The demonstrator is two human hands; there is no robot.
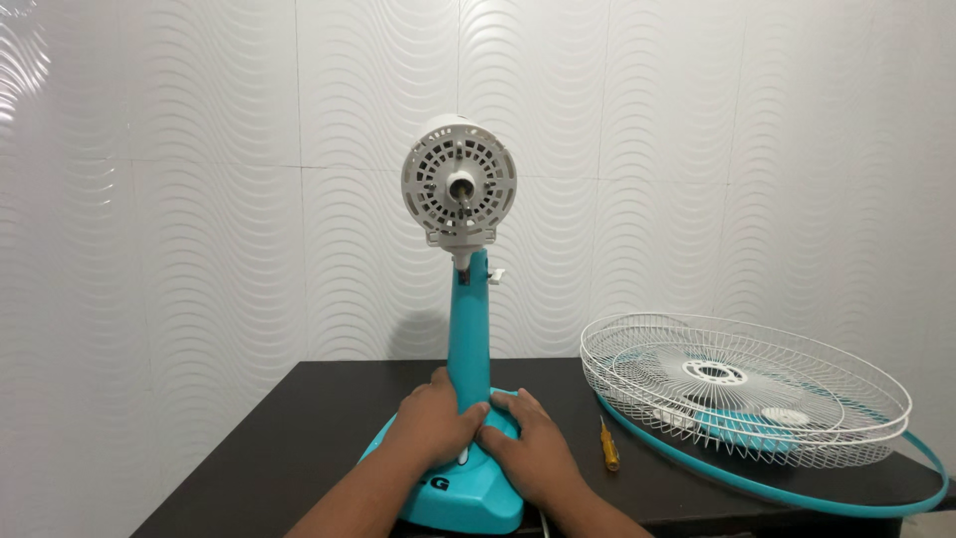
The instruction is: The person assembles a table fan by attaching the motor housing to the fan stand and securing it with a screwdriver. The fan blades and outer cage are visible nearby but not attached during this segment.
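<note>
A table fan without its blade and guards stands on a dark table. It has a turquoise base, a turquoise stem and a white round motor head with a bare shaft facing me. My left hand rests on the base and presses against the left side of the stem's foot. My right hand lies flat on the base at the stem's right, fingertips touching the left hand.
Two white wire fan guards lie stacked at the table's right, over a turquoise blade and a turquoise rim ring. A yellow-handled screwdriver lies between base and guards. A white wavy-tiled wall stands behind.
</note>
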